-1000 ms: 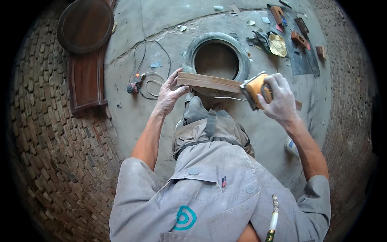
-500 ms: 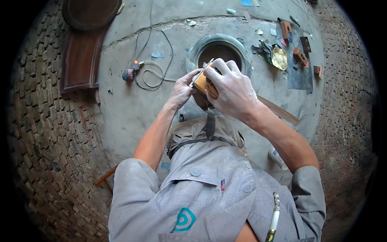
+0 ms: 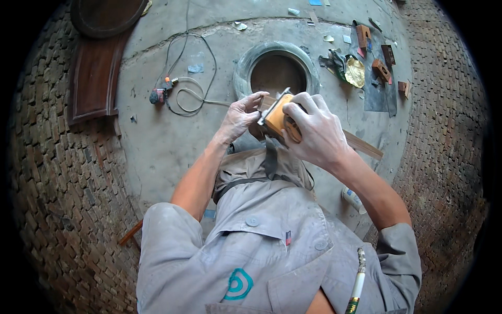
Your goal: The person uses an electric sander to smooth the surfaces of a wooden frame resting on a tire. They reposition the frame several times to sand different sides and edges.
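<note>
- The right hand (image 3: 314, 131) is wrapped around a small orange block (image 3: 275, 116) with a thin pale sheet on its front. The fingers curl over the top of it.
- The left hand (image 3: 239, 116) pinches the end of a long wooden strip (image 3: 361, 145) with its fingertips, right beside the block.
- The block sits on the strip, close to the left hand. Both are held up in front of the person's chest, over the grey floor (image 3: 157, 141).
- A second ago the hands were far apart and the strip showed long between them. Now the right hand has slid over next to the left hand, and most of the strip is hidden behind it. Only its far end pokes out on the right.
- Half a second ago the hands were already close, much like now.
- An old tyre (image 3: 276, 70) lies on the floor just past the hands.
- A curled cable (image 3: 191, 94) with a small plug lies to the left of the tyre.
- Little wooden blocks (image 3: 380, 68) and a crumpled rag (image 3: 355, 70) lie well off to the right.
- A dark curved wooden frame (image 3: 94, 78) lies far to the left.
</note>
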The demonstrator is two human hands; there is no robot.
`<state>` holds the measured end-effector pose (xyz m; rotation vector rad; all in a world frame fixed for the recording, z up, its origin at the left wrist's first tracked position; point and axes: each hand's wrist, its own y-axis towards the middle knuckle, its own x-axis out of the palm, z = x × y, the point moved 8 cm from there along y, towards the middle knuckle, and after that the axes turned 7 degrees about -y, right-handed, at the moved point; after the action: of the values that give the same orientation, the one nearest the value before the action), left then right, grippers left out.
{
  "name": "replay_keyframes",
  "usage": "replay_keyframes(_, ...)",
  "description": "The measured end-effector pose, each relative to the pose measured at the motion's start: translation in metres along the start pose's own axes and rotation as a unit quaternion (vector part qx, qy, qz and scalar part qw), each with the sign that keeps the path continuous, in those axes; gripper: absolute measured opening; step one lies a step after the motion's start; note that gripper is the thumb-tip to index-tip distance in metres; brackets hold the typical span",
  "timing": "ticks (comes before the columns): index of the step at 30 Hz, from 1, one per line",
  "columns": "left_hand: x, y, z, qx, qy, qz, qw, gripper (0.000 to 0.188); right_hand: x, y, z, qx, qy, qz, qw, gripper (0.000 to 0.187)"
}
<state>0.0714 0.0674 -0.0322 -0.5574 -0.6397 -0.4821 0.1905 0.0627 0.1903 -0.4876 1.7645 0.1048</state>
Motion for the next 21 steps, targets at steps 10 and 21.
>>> replay_keyframes(10,-0.003,0.003,-0.002,-0.019,0.004,0.009,1.000,0.054,-0.002,0.001,-0.003,-0.010,0.004,0.022,1.000,0.041)
replay_keyframes(21,-0.005,0.006,0.002,-0.021,0.056,-0.004,0.998,0.058,-0.005,-0.019,0.013,0.023,0.010,0.061,0.998,0.035)
